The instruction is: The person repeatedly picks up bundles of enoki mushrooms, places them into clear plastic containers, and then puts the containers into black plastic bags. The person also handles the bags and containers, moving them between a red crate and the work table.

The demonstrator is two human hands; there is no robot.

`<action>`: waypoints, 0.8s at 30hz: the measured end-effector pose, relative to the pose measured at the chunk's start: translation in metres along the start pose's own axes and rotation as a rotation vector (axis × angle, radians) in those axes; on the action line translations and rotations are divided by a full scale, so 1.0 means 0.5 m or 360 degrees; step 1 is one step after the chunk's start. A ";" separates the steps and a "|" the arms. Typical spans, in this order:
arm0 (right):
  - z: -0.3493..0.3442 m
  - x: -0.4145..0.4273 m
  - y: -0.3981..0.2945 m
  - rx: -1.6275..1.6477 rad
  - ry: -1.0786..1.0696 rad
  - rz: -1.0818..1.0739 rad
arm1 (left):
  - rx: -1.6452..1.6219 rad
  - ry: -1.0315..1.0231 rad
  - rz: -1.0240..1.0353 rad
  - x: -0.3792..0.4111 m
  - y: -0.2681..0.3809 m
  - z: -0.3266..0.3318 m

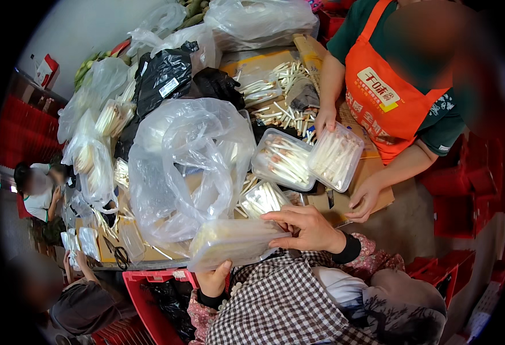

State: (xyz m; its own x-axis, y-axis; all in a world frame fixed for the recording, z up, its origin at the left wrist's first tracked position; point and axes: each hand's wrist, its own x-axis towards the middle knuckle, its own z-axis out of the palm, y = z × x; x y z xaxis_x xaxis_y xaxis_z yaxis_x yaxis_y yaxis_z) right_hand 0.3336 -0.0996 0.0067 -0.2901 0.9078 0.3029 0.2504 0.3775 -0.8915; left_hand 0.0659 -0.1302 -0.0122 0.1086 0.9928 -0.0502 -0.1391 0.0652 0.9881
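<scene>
A clear plastic tray (235, 243) with pale contents, apparently in clear film or a bag, is tilted in front of my checked apron. My left hand (214, 278) grips its lower left end, the thumb lying along the front edge. At the opposite end, my right hand (306, 228) has its thumb and index finger around the wrapping's edge; its other fingers are partly hidden. Just beyond, an open tray of white vegetable stalks (264, 199) rests on the table. A large crumpled clear plastic bag (188, 164) lies to the left of it.
Across the table, a co-worker in an orange apron (386, 99) touches a filled tray (336, 157) beside another filled tray (283, 159). Loose stalks (285, 116) lie on cardboard. Black-handled scissors (118, 253) sit near the table edge. A red crate (149, 289) stands below, left of me.
</scene>
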 end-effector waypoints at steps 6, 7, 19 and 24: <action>0.009 -0.013 0.019 -0.0187 0.0022 -0.0015 | 0.0103 0.0103 -0.0358 -0.008 0.001 0.006; 0.012 -0.014 0.024 -0.0088 -0.0136 0.0146 | 0.0577 0.0104 -0.0344 -0.012 0.012 0.008; 0.037 0.074 -0.040 0.0466 -0.0347 0.0357 | -0.0326 -0.0196 -0.0011 0.015 0.016 0.039; 0.077 0.093 -0.078 0.0551 -0.0322 0.0318 | -0.0389 -0.0160 0.0021 0.018 0.031 0.004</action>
State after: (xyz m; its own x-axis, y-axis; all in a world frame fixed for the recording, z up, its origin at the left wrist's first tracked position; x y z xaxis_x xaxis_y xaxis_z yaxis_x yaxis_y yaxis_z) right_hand 0.2747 -0.0792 0.0427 -0.4511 0.8896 0.0720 0.0062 0.0837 -0.9965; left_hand 0.0670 -0.1204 0.0029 0.2005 0.9796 -0.0105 -0.3735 0.0864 0.9236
